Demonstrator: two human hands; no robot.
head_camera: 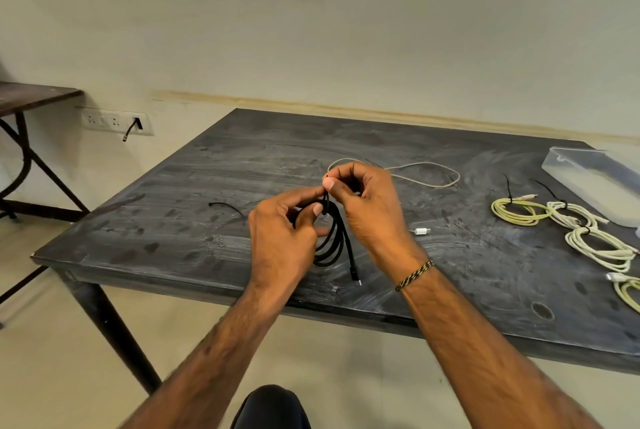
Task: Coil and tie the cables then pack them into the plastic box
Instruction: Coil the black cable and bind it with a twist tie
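Both hands mid-table: left hand [282, 231] grips black coil [332, 241] to keep loops bunched; right hand [363, 200] pinches tie [326, 198] above, likely cinching. Box [595, 182] far right.

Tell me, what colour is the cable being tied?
Black cable, clearest in the head view.

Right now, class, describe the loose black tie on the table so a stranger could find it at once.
Start at the dark table and look just left of the left hand. There lies the loose black tie, a short curved strip flat on the bare top. Unlike the ties on the coiled cables at right, it binds nothing.
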